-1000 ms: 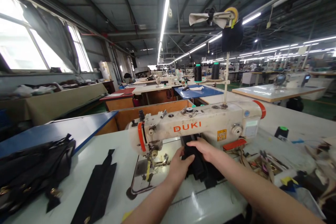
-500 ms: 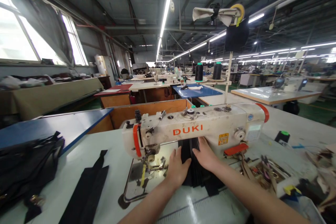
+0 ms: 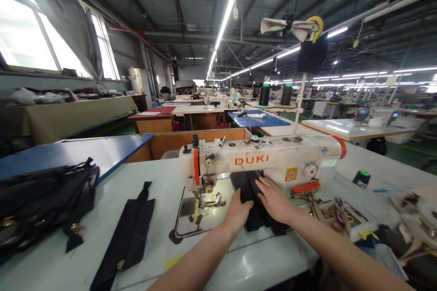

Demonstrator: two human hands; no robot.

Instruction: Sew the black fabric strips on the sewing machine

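Note:
Under the arm of the white sewing machine [image 3: 252, 159] lie black fabric strips [image 3: 252, 223], to the right of the needle area. My left hand [image 3: 239, 209] is on the left edge of these strips, its thumb and fingers closed around that edge. My right hand [image 3: 275, 198] rests over their right side with its fingers spread. A separate black piece [image 3: 128, 236] with a narrow tab and a gold-coloured fitting lies left of the machine. Farther left is a pile of black pieces [image 3: 44, 204] with metal fittings.
A tray of tools and scraps [image 3: 341, 218] sits right of the machine. Behind it stands a black thread spool [image 3: 362, 178]. Beige scraps [image 3: 419, 218] lie at the far right. A blue tabletop [image 3: 68, 150] adjoins at the left, and a ruler strip runs along the near table.
The view has shifted, so the machine and black pieces appear farther right or higher. The strips between my hands now lie flatter and more spread, and my right fingers lie across them.

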